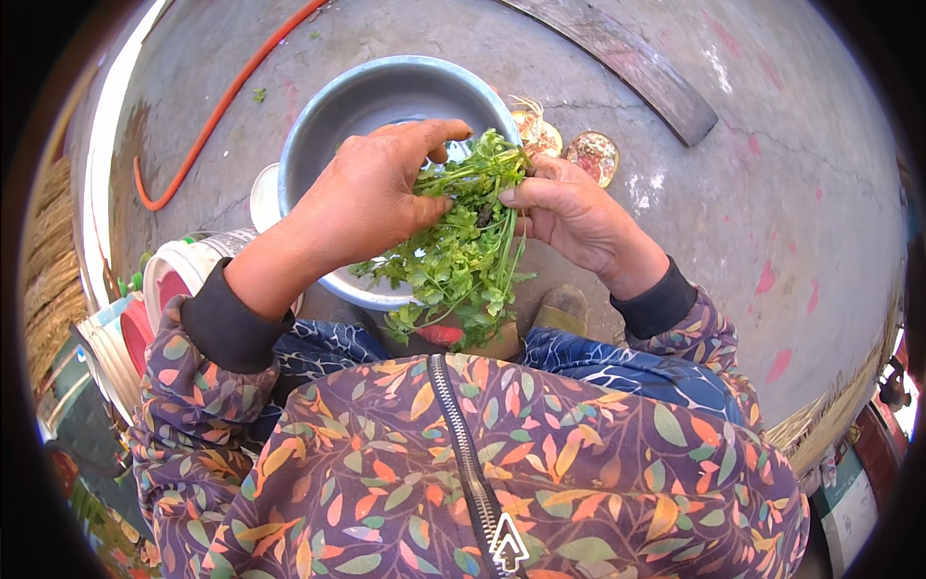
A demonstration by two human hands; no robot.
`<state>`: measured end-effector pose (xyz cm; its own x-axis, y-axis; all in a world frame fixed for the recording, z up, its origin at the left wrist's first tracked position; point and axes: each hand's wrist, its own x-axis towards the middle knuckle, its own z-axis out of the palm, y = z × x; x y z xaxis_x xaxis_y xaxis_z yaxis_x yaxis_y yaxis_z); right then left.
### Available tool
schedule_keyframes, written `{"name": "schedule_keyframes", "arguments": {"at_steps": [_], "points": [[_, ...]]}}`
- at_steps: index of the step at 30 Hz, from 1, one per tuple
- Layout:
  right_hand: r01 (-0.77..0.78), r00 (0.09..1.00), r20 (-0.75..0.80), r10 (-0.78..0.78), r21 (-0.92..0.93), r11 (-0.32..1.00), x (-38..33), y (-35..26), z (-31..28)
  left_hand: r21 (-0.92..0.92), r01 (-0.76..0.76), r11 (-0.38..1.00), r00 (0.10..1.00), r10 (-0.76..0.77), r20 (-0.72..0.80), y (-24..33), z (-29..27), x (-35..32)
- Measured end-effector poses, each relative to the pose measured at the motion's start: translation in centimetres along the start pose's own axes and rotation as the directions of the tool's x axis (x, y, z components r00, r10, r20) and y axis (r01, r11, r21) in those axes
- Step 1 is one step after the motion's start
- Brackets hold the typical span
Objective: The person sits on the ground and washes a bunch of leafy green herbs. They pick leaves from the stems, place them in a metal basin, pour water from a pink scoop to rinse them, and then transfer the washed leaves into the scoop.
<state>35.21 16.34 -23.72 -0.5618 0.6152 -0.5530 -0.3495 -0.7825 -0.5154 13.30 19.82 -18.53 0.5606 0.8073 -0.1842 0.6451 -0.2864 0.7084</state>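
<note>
Leafy greens look crinkled, slight sheen; basin smooth, metal or plastic, can't tell which. Concrete floor is matt, rough, cracked; hose smooth, rubber or plastic; plank weathered, seemingly wood. Jacket is matt cloth, zip toothed metal.

A dark purple jacket with a leaf print in orange, green and pink, metal zipper, black cuffs; blue trousers veined white.

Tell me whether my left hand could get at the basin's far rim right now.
Probably yes: the left hand is over the basin, with nothing visible between it and the far rim, though its thumb is at the leafy greens.
</note>
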Motion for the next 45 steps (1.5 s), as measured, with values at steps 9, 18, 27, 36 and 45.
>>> {"name": "schedule_keyframes", "arguments": {"at_steps": [9, 18, 27, 36, 45], "points": [[0.007, 1.0, 0.003, -0.008, 0.099, 0.995, 0.0, 0.0, 0.2, 0.197, -0.305, 0.932, 0.947, 0.318, -0.04, 2.5, 1.0, -0.9], [0.019, 0.999, 0.027, -0.021, 0.055, 0.998, -0.2, 0.3, 0.0, 0.07, -0.146, 0.987, 0.988, 0.143, 0.053, 1.1, 2.0, -0.9], [0.01, 1.0, -0.027, -0.013, -0.097, 0.995, -0.3, 0.5, 0.7, -0.289, 0.223, 0.931, 0.962, -0.163, 0.217, 0.8, 1.7, -0.3], [0.142, 0.987, -0.042, -0.155, -0.228, 0.963, -0.8, 0.5, 2.0, -0.248, 0.324, 0.913, 0.945, -0.298, 0.138, 1.2, 2.1, -0.2], [0.18, 0.979, -0.069, -0.191, -0.147, 0.973, -1.1, -0.5, 2.0, -0.434, 0.226, 0.872, 0.973, -0.178, 0.149, 1.0, 0.0, 0.3]]}}
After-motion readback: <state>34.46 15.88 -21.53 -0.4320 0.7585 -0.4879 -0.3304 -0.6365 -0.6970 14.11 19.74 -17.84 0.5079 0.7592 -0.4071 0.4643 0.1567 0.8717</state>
